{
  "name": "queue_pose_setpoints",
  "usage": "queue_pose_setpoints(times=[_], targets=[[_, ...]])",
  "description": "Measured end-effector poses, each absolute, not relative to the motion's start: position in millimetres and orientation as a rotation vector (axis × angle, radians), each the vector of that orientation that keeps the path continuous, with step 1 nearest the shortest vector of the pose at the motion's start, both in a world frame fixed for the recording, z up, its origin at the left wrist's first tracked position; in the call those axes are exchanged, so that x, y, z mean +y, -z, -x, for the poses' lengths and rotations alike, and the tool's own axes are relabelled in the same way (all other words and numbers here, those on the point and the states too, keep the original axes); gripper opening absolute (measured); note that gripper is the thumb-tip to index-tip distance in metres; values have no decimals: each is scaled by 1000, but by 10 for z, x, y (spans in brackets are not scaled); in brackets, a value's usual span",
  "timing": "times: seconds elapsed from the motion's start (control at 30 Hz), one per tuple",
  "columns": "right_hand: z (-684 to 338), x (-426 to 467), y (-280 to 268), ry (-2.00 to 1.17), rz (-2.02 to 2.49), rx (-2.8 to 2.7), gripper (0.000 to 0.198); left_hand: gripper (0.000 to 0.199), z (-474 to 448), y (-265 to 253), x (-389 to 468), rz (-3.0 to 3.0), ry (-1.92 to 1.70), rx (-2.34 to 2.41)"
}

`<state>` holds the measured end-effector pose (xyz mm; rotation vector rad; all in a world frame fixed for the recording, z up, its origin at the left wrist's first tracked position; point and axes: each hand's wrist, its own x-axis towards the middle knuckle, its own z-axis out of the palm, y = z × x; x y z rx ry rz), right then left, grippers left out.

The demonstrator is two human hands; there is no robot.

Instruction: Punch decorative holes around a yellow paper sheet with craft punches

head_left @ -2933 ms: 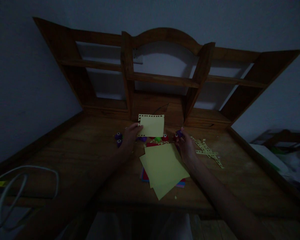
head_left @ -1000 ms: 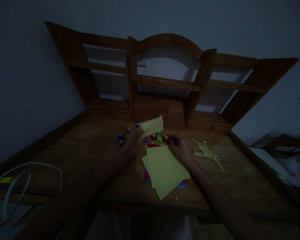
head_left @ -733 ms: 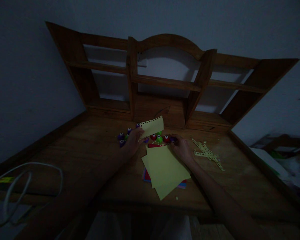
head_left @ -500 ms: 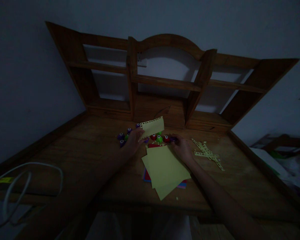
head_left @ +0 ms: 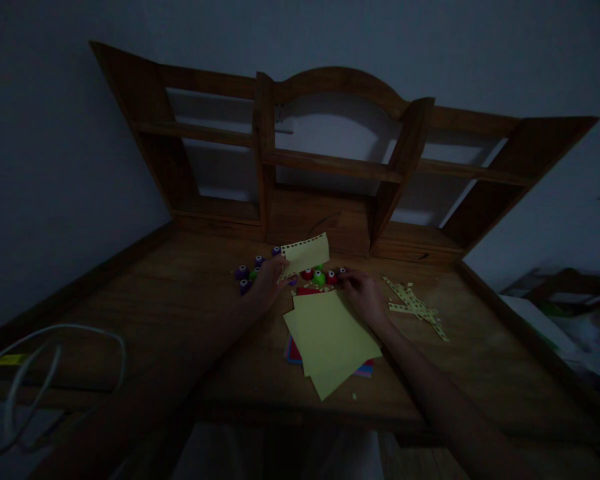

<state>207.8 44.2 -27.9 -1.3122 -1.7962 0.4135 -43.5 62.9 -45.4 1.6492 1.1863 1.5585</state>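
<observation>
My left hand pinches the left end of a yellow paper strip that has rows of small holes along its long edges. The strip is raised above a cluster of small craft punches. My right hand reaches to the right end of this cluster, fingers stretched out by a red punch and a purple punch. A green punch stands beside the red one. Beneath and between my hands lie yellow paper sheets, fanned over red and blue sheets.
Purple punches stand by my left hand. Punched yellow strips lie crossed on the right of the wooden desk, with paper bits scattered about. A wooden shelf unit rises behind. A white cable loops at left.
My right hand has let go of the purple punch, which now stands beside the red one, and its fingers have shifted slightly left. My left hand holds the strip almost unmoved.
</observation>
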Motion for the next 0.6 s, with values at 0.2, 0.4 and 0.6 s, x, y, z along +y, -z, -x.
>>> queue_pose_setpoints(times=[0.2, 0.4, 0.6], targets=[[-2064, 436, 259, -305, 1307, -1822, 24, 32, 467, 499, 638, -1676, -1581, 1188], [-2013, 367, 139, -232, 1162, -1918, 32, 34, 438, 482, 647, -1605, -1555, 1219], [-1957, 282, 50, -191, 1018, -2194, 41, 36, 437, 537, 658, -1557, -1566, 1127]])
